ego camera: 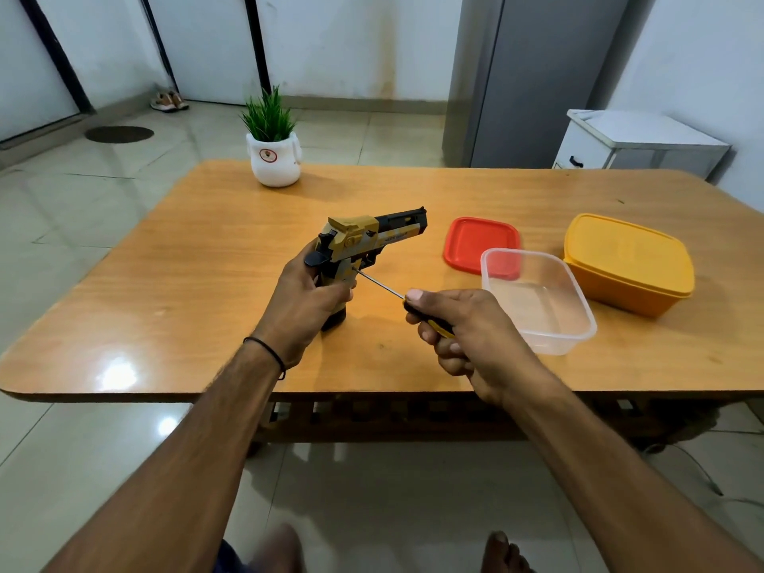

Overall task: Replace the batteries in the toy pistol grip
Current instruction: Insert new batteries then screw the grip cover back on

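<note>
The wooden table point(186, 291) fills the view, its rounded near edge lying under both forearms; bare tabletop stretches wide to the left of the left hand's knuckles and toward the near edge below both wrists.

The left hand point(306, 312) reaches in from the lower left, its fingers wrapped tight round the grip of the toy pistol point(364, 241), a dark band at the wrist; the right hand point(463, 328) comes in from the lower right, fingers curled round the screwdriver's handle with the thumb laid along its top.

A lidded yellow container point(628, 262) sits well beyond the right fingers; a clear lidless tub point(537, 299) stands just beside the right knuckles; a red lid point(475, 241) lies partly behind the tub; a potted plant point(275, 159) in a white pot stands far past the left fingers, near the far edge, its round red emblem unreadable.

The pistol stands upright, its butt on the table below the left fingers, barrel pointing right; dark lettering on its side is too small to read.

The screwdriver point(380, 284) slants from the right thumb up-left, its tip touching the pistol just above the left fingertips.
</note>
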